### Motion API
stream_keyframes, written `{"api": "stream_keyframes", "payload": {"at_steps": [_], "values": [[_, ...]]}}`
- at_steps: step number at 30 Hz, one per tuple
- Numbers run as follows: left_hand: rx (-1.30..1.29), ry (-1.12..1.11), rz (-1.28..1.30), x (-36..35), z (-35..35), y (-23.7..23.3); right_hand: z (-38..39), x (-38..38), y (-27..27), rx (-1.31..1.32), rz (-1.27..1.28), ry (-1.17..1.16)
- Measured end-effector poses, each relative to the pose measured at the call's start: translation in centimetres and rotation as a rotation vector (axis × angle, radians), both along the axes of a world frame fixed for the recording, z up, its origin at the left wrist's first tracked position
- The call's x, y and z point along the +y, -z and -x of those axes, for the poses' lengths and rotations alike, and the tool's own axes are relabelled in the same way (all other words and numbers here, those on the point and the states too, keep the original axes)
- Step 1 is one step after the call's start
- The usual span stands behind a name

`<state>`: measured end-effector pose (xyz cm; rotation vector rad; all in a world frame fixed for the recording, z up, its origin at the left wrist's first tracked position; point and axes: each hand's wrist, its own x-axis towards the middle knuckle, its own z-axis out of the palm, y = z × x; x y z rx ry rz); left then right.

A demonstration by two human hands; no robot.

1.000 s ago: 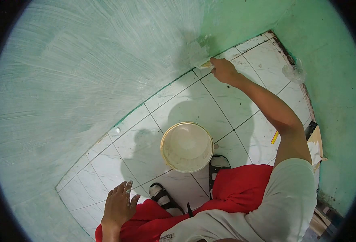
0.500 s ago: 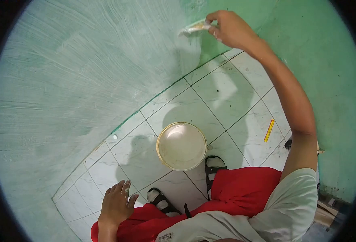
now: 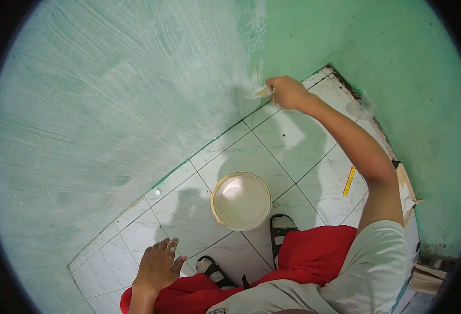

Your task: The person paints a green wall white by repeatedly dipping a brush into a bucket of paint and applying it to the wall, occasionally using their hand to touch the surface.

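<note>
My right hand (image 3: 289, 93) grips a paint brush (image 3: 262, 93), its bristles against the low part of the green wall (image 3: 303, 36), just above the floor edge. White streaky paint (image 3: 136, 78) covers the wall to the left of the brush. My left hand (image 3: 158, 263) hangs over my left knee with fingers apart, holding nothing, and white paint marks its fingertips. A round bucket (image 3: 213, 201) with whitish liquid inside stands on the tiled floor between my hands, in front of my feet.
A yellow strip (image 3: 349, 181) lies on the white floor tiles (image 3: 264, 144) at the right. Clear crumpled plastic (image 3: 361, 108) sits near the right wall's base. Cardboard pieces (image 3: 426, 278) are at the lower right. My sandalled feet are beside the bucket.
My right hand has moved down the wall with the brush, toward the floor edge. The view has shifted slightly, and my left hand stays near my knee.
</note>
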<state>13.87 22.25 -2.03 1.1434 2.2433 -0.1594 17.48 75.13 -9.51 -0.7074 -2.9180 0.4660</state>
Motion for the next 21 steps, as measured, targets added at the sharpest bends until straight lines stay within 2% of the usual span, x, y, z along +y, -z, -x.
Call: {"api": "stream_keyframes", "payload": {"at_steps": [2,5,8,13,16,19,21], "values": [[0.021,0.01,-0.005,-0.1,0.0,-0.1,1.3,1.0,1.5,-0.057,-0.008,-0.03],[-0.007,-0.015,0.009,0.1,-0.1,-0.6,3.4,2.3,-0.4,-0.028,-0.079,0.01],[0.008,0.0,-0.002,-0.5,-0.1,-0.4,3.9,3.0,-6.1,-0.023,-0.137,-0.024],[0.0,0.004,-0.009,-0.6,0.1,-0.1,1.9,2.3,-14.6,0.204,-0.225,-0.035],[0.016,0.049,-0.007,-0.5,0.3,0.2,0.7,0.3,-18.3,0.212,-0.161,0.047],[-0.019,0.018,-0.013,0.0,0.3,-0.5,-0.9,-1.5,-19.6,0.181,-0.182,0.063],[0.009,0.039,-0.029,-0.3,0.4,-0.2,-1.6,-1.3,-17.5,0.193,-0.234,0.041]]}}
